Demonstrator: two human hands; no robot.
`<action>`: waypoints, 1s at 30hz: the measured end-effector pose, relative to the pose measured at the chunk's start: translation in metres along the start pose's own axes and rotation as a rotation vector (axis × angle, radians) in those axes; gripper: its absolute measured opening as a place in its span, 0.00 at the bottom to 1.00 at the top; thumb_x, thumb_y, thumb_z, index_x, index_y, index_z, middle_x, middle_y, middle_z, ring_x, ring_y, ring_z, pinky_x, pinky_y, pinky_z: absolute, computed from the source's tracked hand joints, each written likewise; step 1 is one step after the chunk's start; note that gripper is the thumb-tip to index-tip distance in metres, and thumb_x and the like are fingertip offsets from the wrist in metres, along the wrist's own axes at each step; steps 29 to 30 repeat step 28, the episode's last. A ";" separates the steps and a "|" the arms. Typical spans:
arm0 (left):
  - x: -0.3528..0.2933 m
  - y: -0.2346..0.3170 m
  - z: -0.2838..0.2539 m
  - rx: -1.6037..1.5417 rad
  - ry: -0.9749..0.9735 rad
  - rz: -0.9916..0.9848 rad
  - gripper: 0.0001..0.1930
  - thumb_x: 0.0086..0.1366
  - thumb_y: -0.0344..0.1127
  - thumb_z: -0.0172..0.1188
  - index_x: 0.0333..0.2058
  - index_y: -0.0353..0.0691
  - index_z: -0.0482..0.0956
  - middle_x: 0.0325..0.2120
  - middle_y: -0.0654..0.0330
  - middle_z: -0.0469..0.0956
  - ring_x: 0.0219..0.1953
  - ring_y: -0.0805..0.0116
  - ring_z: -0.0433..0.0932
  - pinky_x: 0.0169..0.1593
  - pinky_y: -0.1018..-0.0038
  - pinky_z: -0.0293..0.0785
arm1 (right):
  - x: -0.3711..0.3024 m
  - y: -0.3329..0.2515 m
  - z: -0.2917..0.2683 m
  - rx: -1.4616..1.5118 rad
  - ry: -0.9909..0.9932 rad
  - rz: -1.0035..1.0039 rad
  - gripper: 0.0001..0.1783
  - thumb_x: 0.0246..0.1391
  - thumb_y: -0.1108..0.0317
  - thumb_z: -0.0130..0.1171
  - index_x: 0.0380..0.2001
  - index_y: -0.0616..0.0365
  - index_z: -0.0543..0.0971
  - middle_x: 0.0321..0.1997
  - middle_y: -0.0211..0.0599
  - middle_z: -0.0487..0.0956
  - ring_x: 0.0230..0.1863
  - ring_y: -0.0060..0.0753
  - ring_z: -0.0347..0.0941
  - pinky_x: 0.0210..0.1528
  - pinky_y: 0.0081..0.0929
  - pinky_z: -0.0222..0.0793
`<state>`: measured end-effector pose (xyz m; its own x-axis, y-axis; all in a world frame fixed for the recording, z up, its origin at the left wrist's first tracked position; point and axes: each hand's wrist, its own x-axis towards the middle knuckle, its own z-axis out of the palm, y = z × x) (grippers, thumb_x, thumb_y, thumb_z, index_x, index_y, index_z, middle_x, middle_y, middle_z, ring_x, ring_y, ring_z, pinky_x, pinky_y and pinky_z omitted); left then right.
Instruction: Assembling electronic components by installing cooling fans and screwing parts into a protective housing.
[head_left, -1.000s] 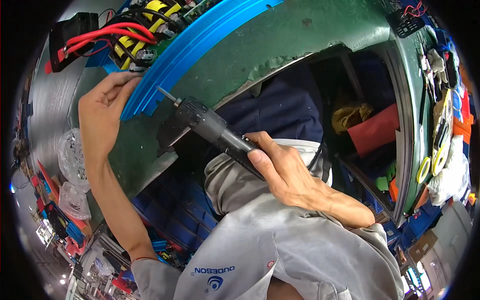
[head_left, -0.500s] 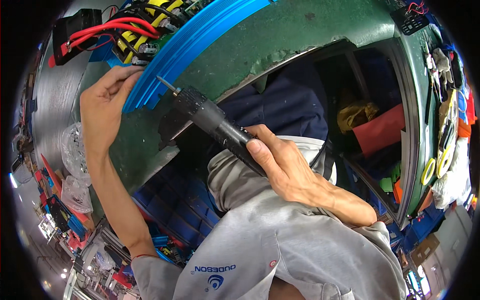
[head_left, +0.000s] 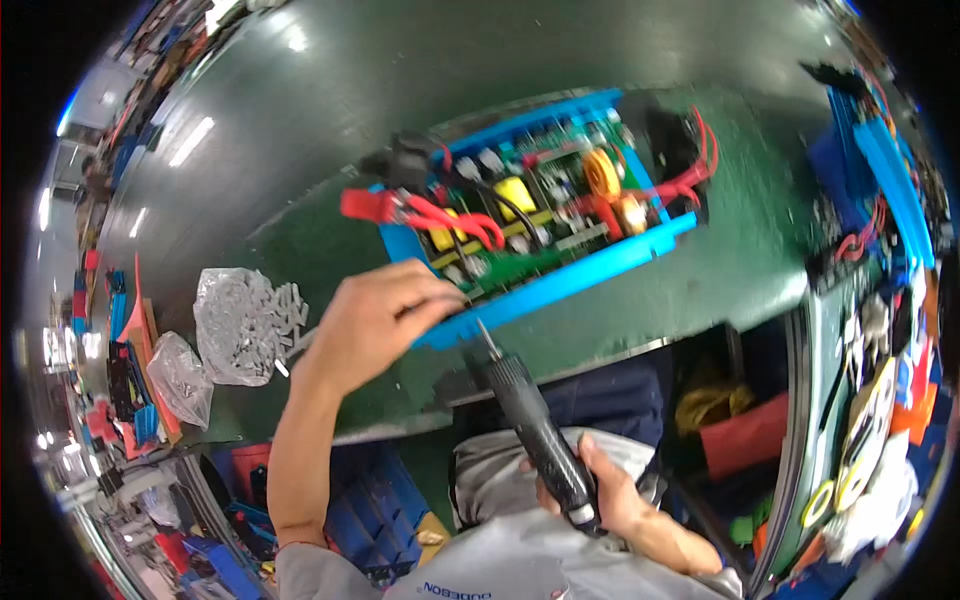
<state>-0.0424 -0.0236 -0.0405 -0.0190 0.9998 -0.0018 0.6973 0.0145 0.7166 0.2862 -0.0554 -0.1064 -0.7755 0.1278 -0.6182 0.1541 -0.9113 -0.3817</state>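
Note:
My right hand (head_left: 615,490) is wrapped round a black electric screwdriver (head_left: 535,420). Its thin bit points at the near side of a blue metal housing (head_left: 560,290), close to the left end; I cannot tell whether the tip touches. At that same near left corner is my left hand (head_left: 365,325), fingers and thumb pressed together at the housing's edge. What they pinch, if anything, is hidden. Inside the housing lies a green circuit board (head_left: 520,265) with yellow parts, a copper-coloured coil (head_left: 602,175) and several capacitors. Thick red cables (head_left: 440,220) leave it at the left.
Plastic bags (head_left: 240,330) of small grey pieces lie on the green bench (head_left: 740,280) to the left. More blue metal parts (head_left: 885,170) stand at the far right. Below the bench edge are blue bins (head_left: 370,515) and a dark opening with a red sheet (head_left: 745,440).
The view has shifted, and the whole housing now shows farther from me. Both hands stay near its left corner; the screwdriver, still in my right hand, stands steeper in view.

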 end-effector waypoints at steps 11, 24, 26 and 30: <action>-0.001 0.000 -0.011 0.099 -0.052 0.021 0.06 0.61 0.28 0.65 0.38 0.41 0.84 0.33 0.63 0.81 0.29 0.63 0.81 0.32 0.72 0.76 | -0.004 -0.013 0.013 -0.217 0.087 -0.052 0.53 0.64 0.24 0.26 0.57 0.69 0.71 0.27 0.39 0.77 0.27 0.26 0.70 0.31 0.22 0.62; -0.005 0.017 -0.021 0.142 -0.233 -0.076 0.16 0.60 0.25 0.59 0.47 0.42 0.82 0.41 0.59 0.80 0.33 0.58 0.81 0.33 0.65 0.77 | -0.008 -0.025 0.016 -0.237 0.102 0.018 0.57 0.62 0.22 0.28 0.58 0.75 0.69 0.28 0.40 0.77 0.29 0.28 0.73 0.34 0.23 0.66; -0.007 0.026 -0.025 0.122 -0.239 -0.088 0.18 0.59 0.25 0.59 0.49 0.42 0.81 0.43 0.56 0.79 0.33 0.56 0.81 0.33 0.64 0.77 | -0.007 -0.024 0.016 -0.240 0.095 0.005 0.57 0.62 0.22 0.29 0.59 0.75 0.68 0.28 0.40 0.77 0.30 0.28 0.74 0.35 0.23 0.67; -0.013 0.030 -0.020 0.121 -0.228 -0.101 0.21 0.58 0.28 0.61 0.52 0.43 0.80 0.46 0.52 0.77 0.34 0.55 0.82 0.35 0.61 0.78 | -0.007 -0.023 0.015 -0.244 0.090 -0.009 0.57 0.62 0.23 0.29 0.59 0.75 0.68 0.29 0.41 0.77 0.30 0.29 0.75 0.36 0.24 0.67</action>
